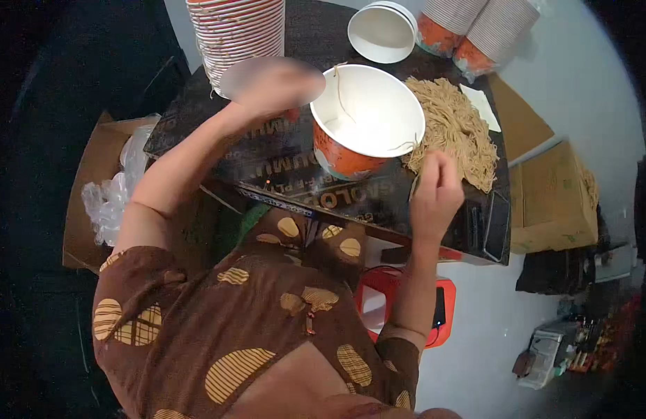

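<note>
Right grip [438, 197], pressed together, has the bucket [345, 159] to its left, tan strands [457, 126] just beyond.

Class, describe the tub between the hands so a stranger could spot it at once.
On the dark table, look between the tall stack of tubs at back left and the heap of tan strings at right. A wide tub sits there, orange outside and white inside. Unlike the stacked tubs, it is on its own, with a thin string down its inner wall.
</note>
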`<control>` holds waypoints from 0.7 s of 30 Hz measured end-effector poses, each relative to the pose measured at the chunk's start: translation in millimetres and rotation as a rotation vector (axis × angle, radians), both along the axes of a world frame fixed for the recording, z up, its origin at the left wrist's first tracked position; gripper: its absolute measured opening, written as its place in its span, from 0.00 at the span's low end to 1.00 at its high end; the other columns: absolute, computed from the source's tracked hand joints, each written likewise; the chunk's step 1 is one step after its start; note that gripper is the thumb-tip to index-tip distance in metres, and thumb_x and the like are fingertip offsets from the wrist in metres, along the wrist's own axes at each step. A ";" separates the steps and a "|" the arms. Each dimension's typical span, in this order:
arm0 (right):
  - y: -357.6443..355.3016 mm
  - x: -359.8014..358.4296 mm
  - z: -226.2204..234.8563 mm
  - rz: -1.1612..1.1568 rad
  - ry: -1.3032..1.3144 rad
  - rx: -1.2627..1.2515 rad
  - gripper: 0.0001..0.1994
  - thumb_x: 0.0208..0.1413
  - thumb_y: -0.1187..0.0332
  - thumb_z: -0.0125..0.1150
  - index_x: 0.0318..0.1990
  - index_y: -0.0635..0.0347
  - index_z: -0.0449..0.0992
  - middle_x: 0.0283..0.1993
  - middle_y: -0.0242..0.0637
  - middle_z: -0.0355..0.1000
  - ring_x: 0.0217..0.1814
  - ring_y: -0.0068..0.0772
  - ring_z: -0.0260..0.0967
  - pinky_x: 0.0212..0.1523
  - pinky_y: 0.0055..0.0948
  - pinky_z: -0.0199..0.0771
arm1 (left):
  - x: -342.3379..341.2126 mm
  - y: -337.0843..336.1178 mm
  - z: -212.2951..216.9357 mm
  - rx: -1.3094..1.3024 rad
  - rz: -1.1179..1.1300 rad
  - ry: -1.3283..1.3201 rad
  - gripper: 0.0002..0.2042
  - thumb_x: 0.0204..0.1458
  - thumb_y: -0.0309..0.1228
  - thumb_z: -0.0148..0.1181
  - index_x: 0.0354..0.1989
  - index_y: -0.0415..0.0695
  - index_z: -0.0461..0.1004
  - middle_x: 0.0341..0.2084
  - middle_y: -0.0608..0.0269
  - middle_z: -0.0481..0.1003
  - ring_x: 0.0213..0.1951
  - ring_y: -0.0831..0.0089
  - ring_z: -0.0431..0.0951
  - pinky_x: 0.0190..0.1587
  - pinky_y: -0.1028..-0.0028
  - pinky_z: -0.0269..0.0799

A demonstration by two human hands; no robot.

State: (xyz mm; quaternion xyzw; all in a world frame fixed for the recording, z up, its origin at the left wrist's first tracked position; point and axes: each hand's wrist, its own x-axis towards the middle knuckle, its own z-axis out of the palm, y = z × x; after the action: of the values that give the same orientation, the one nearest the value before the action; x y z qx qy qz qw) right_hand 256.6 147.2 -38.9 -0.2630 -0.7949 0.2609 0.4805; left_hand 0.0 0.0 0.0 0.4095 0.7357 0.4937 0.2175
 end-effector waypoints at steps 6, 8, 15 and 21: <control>-8.7 8.6 -27.5 0.180 -0.042 -0.065 0.10 0.64 0.69 0.52 0.38 0.68 0.74 0.30 0.44 0.72 0.31 0.37 0.69 0.35 0.33 0.70 | 10.4 -2.2 13.3 0.014 -0.061 -0.159 0.07 0.52 0.27 0.58 0.25 0.38 0.69 0.14 0.66 0.69 0.13 0.78 0.70 0.14 0.76 0.69; -8.3 17.2 -34.2 0.179 -0.018 -0.069 0.08 0.64 0.70 0.53 0.39 0.67 0.75 0.31 0.43 0.73 0.32 0.37 0.71 0.36 0.33 0.71 | 13.3 -18.6 30.2 0.005 -0.071 -0.043 0.07 0.50 0.26 0.58 0.22 0.40 0.69 0.14 0.67 0.69 0.14 0.80 0.70 0.16 0.79 0.65; 1.3 33.1 -76.6 0.211 0.027 -0.197 0.09 0.65 0.71 0.53 0.37 0.68 0.77 0.31 0.32 0.74 0.33 0.20 0.69 0.36 0.22 0.70 | -35.5 -143.3 103.0 -0.147 0.187 0.779 0.08 0.46 0.26 0.58 0.21 0.39 0.66 0.16 0.71 0.60 0.20 0.78 0.60 0.21 0.73 0.57; -4.0 31.4 -81.7 0.184 -0.013 -0.128 0.08 0.64 0.71 0.53 0.37 0.67 0.76 0.32 0.40 0.74 0.32 0.33 0.73 0.35 0.30 0.72 | -58.0 -207.4 203.2 0.084 0.852 1.588 0.16 0.43 0.36 0.62 0.15 0.33 0.72 0.14 0.33 0.69 0.21 0.40 0.75 0.24 0.50 0.67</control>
State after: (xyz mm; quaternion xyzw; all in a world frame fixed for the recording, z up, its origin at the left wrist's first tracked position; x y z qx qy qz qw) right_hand 288.0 143.2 -120.7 -0.2208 -0.8005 0.3523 0.4316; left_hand -58.0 -207.4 203.2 0.3303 0.7401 0.1310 -0.5710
